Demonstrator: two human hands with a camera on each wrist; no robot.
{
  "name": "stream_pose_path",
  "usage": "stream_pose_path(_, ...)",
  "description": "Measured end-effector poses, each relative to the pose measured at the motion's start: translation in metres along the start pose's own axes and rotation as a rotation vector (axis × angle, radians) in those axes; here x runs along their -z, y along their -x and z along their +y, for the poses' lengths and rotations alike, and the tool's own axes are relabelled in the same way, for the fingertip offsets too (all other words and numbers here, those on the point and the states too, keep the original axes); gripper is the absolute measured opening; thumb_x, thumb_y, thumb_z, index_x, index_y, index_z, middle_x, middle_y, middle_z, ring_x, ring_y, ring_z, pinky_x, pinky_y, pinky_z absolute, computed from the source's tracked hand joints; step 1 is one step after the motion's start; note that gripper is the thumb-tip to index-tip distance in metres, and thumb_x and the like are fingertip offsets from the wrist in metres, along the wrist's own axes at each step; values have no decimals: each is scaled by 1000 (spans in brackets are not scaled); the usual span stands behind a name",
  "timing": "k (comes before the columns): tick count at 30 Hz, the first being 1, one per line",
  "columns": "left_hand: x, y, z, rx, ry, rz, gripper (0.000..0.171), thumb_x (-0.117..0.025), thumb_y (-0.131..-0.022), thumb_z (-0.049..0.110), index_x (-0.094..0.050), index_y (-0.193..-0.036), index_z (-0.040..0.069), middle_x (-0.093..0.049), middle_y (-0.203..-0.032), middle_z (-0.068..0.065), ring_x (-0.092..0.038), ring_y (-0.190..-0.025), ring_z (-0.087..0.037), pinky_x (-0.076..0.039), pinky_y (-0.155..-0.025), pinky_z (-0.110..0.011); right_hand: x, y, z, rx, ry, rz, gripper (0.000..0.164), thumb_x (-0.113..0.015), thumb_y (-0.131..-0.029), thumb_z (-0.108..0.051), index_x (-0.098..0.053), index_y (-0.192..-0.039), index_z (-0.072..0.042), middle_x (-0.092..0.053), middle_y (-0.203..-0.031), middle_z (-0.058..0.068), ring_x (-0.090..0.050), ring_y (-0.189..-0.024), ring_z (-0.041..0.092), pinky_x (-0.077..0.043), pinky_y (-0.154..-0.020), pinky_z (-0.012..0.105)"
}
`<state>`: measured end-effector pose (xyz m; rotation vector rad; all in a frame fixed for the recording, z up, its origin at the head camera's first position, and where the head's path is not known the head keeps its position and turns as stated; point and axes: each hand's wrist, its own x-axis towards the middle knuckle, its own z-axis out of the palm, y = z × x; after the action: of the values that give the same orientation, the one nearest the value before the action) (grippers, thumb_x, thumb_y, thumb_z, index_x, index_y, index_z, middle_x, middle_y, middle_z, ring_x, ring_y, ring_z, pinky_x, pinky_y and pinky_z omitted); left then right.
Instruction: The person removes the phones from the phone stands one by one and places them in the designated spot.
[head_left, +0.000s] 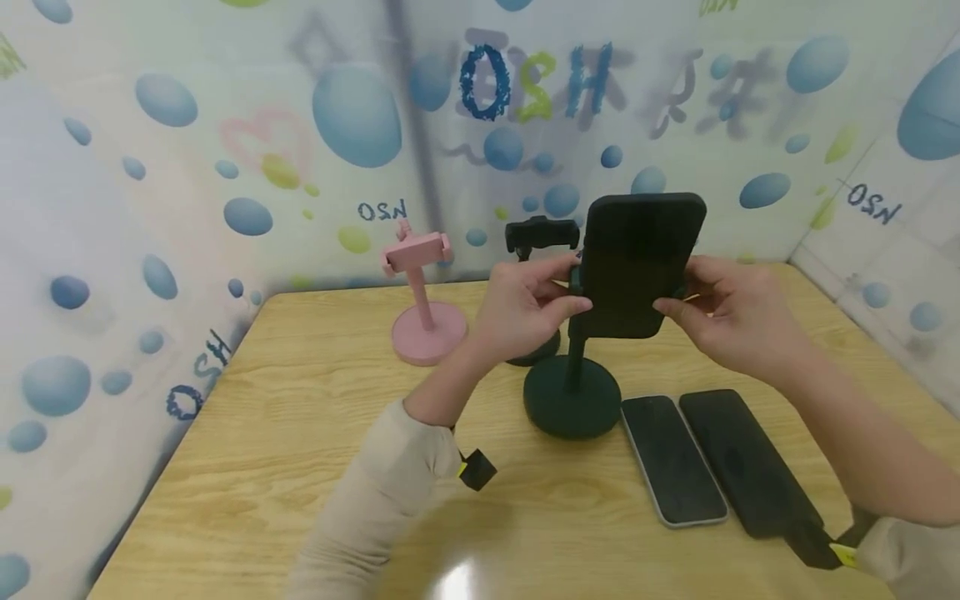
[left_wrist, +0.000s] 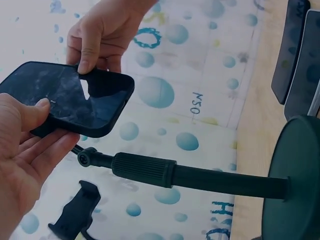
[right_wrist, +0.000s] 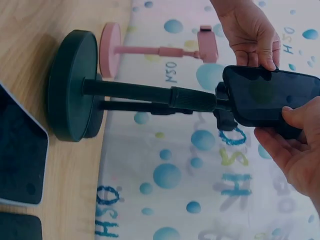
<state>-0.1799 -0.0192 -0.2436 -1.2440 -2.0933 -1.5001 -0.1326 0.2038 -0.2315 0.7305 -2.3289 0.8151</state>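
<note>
A dark smartphone point(head_left: 641, 258) stands upright at the head of a dark green phone stand point(head_left: 572, 398), screen toward me. My left hand point(head_left: 525, 312) pinches its left edge at the clamp, thumb on the front and fingers behind. At the opposite edge my right hand point(head_left: 731, 312) pinches the phone and clamp side in the same way. In the left wrist view the stand's ribbed collar point(left_wrist: 145, 168) and pole lead up to the phone. The clamp is mostly hidden behind the phone and fingers.
A pink phone stand point(head_left: 429, 333) and a black phone stand point(head_left: 542, 233) stand behind, toward the patterned wall. Two more phones lie on the wooden table point(head_left: 300, 467) at right: a silver-edged one point(head_left: 673, 460) and a black one point(head_left: 750, 462).
</note>
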Motion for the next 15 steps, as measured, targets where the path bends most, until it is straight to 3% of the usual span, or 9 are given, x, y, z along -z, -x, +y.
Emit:
stream_pose_path(5,12,9,-2,-20,10,-8,30,-68,-76,-2,-62,-105,-7,-67,-88,-16,-67,-72,-13,-51,-63,-23,-10,-2,-8,46,-34,-6,34,-73,-66,9,-64,-98,3,-67,-85,14,-66,-67,21,-43,-61,5)
stream_pose_path(15,32,25,5,15,-8,-16,28,-68,-75,-3,-62,-102,-8,-67,-88,-17,-67,-72,-14,-52,-64,-25,-26,-8,-17,156,-115,7,37,-74,-63,12,-64,-97,4,-67,-85,11,-66,-67,16,-45,-60,9)
